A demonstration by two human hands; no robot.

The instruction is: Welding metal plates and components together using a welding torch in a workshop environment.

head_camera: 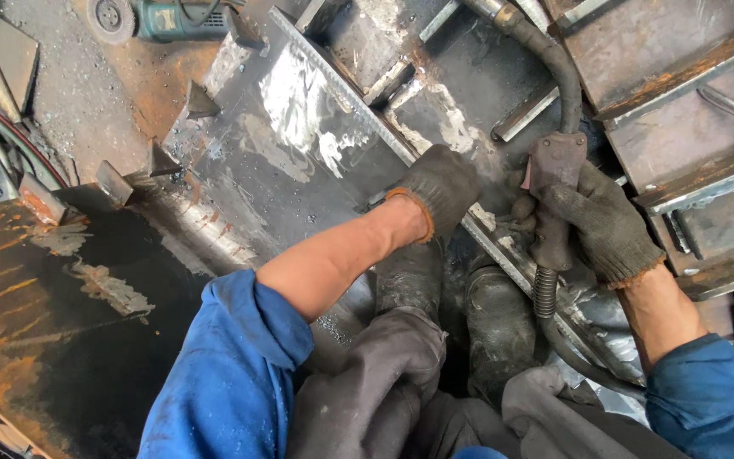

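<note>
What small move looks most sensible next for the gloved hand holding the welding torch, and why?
Probably tilt the welding torch so its head comes down toward the seam of the steel plate. The right hand grips the handle above the joint, while the left hand already rests on the plate beside it.

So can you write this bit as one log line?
left hand: pressed on steel plate | right hand: gripping welding torch

Two gloved hands show: the left hand (437,187) and the right hand (598,223). One welding torch (552,197) with one black hose (554,64). One green angle grinder (159,19). Two blue sleeves (231,374). Two dark boots (494,323). Three small triangular steel gussets (200,102).
</note>
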